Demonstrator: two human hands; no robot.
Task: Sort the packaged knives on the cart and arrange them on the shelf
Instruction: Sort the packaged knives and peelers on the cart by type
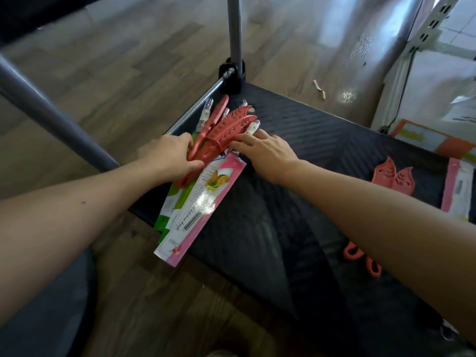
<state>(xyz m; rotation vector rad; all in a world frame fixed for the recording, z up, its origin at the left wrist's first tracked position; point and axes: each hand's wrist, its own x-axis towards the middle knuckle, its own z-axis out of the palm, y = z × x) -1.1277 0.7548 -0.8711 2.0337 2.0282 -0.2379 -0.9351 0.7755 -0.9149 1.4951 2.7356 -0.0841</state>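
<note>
At cart [334, 140] corner, left hand [167, 155] grips red knives [224, 130], right hand [265, 150] flat, pack [206, 202] overhanging edge

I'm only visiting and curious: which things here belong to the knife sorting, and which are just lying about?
Job: knife pile, gripped by left hand, touched by right hand; second knife pack; cart.
Lying about: paper scrap on the floor; orange box.

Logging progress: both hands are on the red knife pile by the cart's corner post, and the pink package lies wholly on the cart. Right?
Not quite. The head view shows the pink package hanging partly off the cart. The left hand and right hand are on the red knife pile by the corner post.
</note>
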